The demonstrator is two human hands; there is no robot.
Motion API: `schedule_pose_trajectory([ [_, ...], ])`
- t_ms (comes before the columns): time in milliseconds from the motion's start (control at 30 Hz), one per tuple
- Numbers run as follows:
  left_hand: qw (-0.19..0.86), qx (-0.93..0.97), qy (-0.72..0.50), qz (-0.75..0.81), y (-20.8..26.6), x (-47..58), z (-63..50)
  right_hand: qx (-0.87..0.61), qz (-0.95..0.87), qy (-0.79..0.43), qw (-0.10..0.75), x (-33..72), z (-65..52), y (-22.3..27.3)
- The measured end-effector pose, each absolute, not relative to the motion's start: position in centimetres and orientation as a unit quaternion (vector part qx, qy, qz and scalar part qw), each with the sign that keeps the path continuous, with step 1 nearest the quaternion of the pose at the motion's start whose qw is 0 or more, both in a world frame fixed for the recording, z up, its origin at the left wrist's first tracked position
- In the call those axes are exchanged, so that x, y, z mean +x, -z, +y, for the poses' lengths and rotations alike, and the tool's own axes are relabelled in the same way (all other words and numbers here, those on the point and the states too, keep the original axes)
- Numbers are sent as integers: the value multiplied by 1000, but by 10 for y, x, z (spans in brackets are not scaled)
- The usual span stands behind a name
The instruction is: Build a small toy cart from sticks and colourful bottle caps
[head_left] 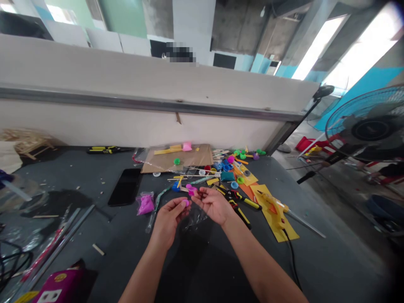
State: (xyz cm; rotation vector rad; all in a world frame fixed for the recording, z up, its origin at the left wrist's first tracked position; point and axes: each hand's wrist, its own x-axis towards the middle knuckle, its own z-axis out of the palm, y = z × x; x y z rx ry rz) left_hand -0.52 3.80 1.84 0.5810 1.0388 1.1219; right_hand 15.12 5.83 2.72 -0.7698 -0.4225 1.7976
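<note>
Over the matte grey tabletop (126, 235), I record a soft, rounded pink lump (187, 203), pinched between thumb and forefinger of the left hand (167, 219). The right hand (217, 205) is part open, fingers bent toward it; whether these grip the lobed pink piece (191, 190) just beyond, I cannot tell. Beside the left hand lies a crinkled clear bag of pink clay (145, 203); farther off, a glossy flat phone (124, 187), then a brown cardboard sheet (203, 155). Beyond the smooth white partition (94, 122), a pixelated dark shape (181, 53) defies identification.
</note>
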Motion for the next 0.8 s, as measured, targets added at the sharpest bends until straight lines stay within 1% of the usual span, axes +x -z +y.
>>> schedule_pose_trajectory([
  [133, 684, 258, -506, 459, -20, -5, 37, -315, -182, -759, 540, 156, 58, -28],
  [400, 690, 252, -505, 453, -23, -5, 34, -362, -214, -725, 545, 159, 60, -23],
  [500, 695, 246, -509, 444, -23, -5, 34, -393, -215, -717, 534, 159, 60, -21],
  [700, 701, 216, -525, 430, -25, -4, 34, -364, -264, -736, 505, 165, 60, -26],
  [800, 704, 205, -531, 424, -26, -3, 34, -375, -278, -730, 500, 166, 59, -30],
])
